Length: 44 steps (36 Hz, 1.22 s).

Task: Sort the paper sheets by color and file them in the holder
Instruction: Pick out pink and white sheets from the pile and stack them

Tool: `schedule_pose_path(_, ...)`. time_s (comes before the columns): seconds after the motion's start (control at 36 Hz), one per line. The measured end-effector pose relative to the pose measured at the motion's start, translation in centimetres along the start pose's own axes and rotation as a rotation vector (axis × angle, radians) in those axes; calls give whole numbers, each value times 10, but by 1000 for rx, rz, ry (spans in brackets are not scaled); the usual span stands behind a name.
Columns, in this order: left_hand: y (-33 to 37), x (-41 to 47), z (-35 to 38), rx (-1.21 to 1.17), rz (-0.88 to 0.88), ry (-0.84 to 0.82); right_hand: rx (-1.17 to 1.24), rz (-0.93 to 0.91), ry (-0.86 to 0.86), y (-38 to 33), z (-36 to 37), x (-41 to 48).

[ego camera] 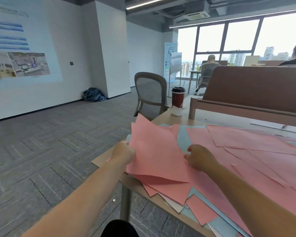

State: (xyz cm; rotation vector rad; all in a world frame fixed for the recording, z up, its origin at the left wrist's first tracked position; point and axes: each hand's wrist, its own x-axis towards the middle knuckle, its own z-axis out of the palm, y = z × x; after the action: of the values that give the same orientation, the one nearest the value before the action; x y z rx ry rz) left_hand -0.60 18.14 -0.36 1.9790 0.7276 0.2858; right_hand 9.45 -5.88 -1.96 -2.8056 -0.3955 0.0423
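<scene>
A loose spread of pink sheets [246,151] covers the wooden table [167,118], with light blue sheets [184,139] showing between and under them. My left hand [123,152] grips the left edge of a small stack of pink sheets [154,151], lifted and tilted above the table's left corner. My right hand [199,157] rests with curled fingers on the papers beside that stack, close to a blue sheet's edge; whether it pinches a sheet is hidden. No paper holder is in sight.
A red cup with a black lid [177,97] and a small white container [176,111] stand at the table's far end. A brown desk divider [256,88] rises at the back right. A grey mesh chair [150,93] stands beyond the table. Carpet floor lies to the left.
</scene>
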Motion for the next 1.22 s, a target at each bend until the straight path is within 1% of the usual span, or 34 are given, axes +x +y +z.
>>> schedule_pose_path(0.17,-3,1,-10,29,-17,39,-171,17,-85,-21,2,7)
schedule_pose_path(0.28,-4,-1,-10,109,0,26,-214,49,-115,-28,-2,13)
schedule_pose_path(0.36,-6,-1,-10,141,-26,2,-196,83,-109,-29,-3,16)
schedule_pose_path(0.47,-6,-2,-11,179,-43,-17,-113,69,-14,-25,3,24)
schedule_pose_path(0.58,-3,-3,-11,151,-23,-73,21,33,55,-18,1,26)
schedule_pose_path(0.67,-4,8,-4,56,12,-100,141,80,135,-7,-5,23)
schedule_pose_path(0.75,6,2,8,-9,14,-109,352,173,197,10,-13,16)
schedule_pose_path(0.83,13,1,29,-92,-45,-152,641,326,129,28,-22,9)
schedule_pose_path(0.89,19,0,45,-96,-51,-190,764,429,103,40,-27,3)
schedule_pose_path(0.97,34,-12,66,-71,-41,-245,897,458,54,52,-31,-9)
schedule_pose_path(1.03,41,-20,79,-37,-12,-265,917,441,19,60,-32,-15)
schedule_pose_path(1.08,44,-23,88,-10,24,-274,821,414,10,66,-35,-20)
schedule_pose_path(1.14,48,-27,93,6,57,-268,758,395,19,73,-39,-23)
schedule_pose_path(1.22,54,-27,101,-54,83,-253,785,357,67,84,-49,-31)
